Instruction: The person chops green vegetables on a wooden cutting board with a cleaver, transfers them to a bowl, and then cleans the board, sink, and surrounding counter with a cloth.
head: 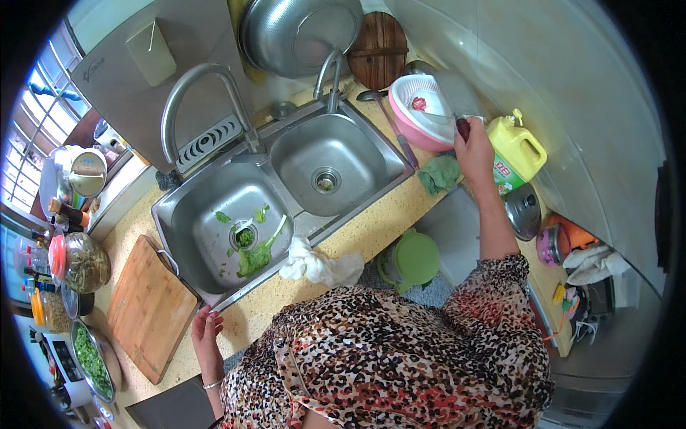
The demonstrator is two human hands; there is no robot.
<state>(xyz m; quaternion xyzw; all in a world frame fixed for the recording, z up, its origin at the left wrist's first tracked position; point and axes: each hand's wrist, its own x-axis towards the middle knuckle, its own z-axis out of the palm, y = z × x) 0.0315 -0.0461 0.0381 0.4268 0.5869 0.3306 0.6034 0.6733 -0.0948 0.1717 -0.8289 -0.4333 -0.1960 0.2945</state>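
My right hand is closed on the dark handle of a kitchen knife, beside the pink and white plastic basins right of the sink. The knife's blade is hard to make out. A small pink item lies in the white basin. My left hand holds nothing, its fingers loosely bent, by the counter edge near the wooden cutting board. Leafy green scraps lie in the left sink bowl, around its drain. The right bowl has small scraps in its drain.
A white cloth lies on the front sink rim. A green cloth, yellow detergent jug and metal lid are at the right. Far left are a glass jar and a bowl of chopped greens. Faucets rise behind.
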